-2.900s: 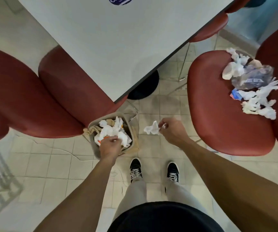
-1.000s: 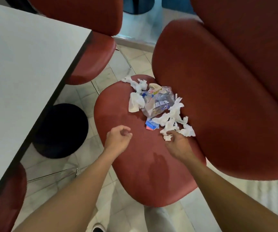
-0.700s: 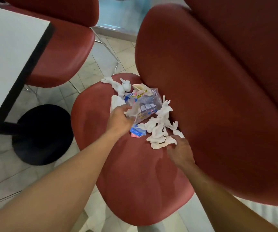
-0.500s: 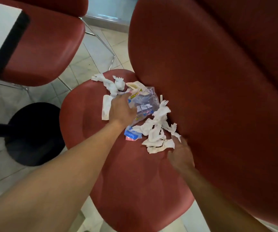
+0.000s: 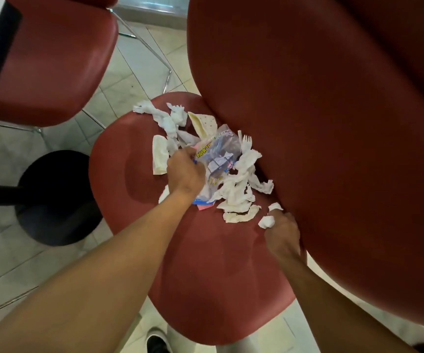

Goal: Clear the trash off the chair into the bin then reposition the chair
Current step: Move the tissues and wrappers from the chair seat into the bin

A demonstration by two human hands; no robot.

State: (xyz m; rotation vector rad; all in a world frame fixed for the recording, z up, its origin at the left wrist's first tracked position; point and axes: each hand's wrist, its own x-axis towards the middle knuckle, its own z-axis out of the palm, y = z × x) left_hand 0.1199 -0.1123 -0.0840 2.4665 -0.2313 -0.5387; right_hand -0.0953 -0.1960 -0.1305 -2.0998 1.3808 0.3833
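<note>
Head view: we find the trash heap at the rear of the chair seat (image 5: 206, 263). Our left hand (image 5: 185, 171) clutches the plastic wrapper (image 5: 218, 154) at its centre; our right hand (image 5: 281, 233) pinches a tissue wad (image 5: 266, 221) at its near-right fringe.

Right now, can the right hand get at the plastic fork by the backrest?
Probably yes. The plastic fork lies uncovered atop the tissue pile, tight against the backrest. The right hand is lower along that edge, already pinching a tissue scrap.
</note>
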